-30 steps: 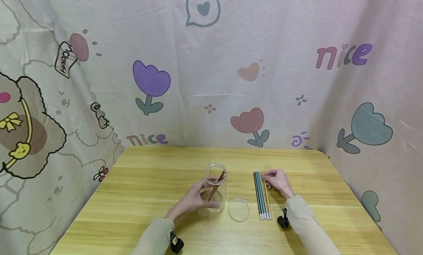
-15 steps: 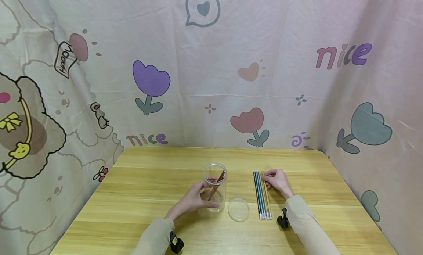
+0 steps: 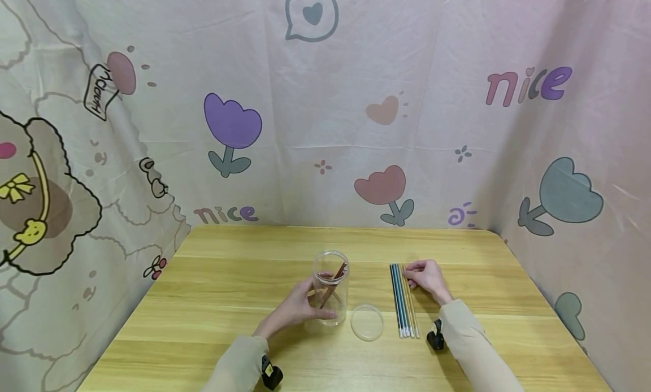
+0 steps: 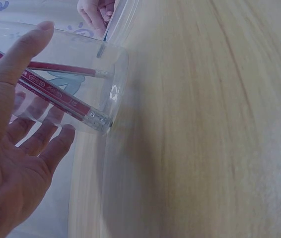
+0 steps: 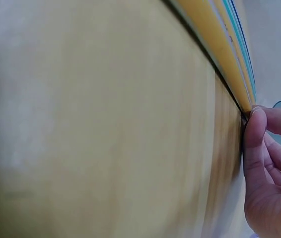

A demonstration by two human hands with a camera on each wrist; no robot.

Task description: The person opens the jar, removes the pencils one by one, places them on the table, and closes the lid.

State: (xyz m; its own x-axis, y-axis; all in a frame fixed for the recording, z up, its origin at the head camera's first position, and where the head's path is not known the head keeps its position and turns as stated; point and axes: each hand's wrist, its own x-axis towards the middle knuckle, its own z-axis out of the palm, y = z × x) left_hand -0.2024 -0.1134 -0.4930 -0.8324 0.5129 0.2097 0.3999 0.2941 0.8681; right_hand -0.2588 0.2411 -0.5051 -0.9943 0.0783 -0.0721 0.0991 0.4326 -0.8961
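My left hand point(image 3: 297, 306) grips a clear round jar point(image 3: 342, 301), its thumb on the near side and the other fingers round the far side. Several red pencils point(image 4: 56, 94) lean inside the upright jar, their eraser ends at the bottom. To the right, a row of pencils lies on the table: dark blue-green pencils point(image 3: 397, 296) on the left, yellow pencils point(image 3: 409, 307) on the right. My right hand point(image 3: 428, 279) pinches the far end of the outermost yellow pencil point(image 5: 225, 49) between thumb and forefinger. The pencil tip is hidden by these fingers.
A clear round lid point(image 3: 367, 322) lies flat between the jar and the pencil row. The wooden table point(image 3: 229, 262) ends at a printed cloth point(image 3: 305, 126) behind it. Small black cameras point(image 3: 272, 375) sit on both wrists.
The near end of the outermost yellow pencil has shifted very slightly right. Both hands and the jar stay in place.
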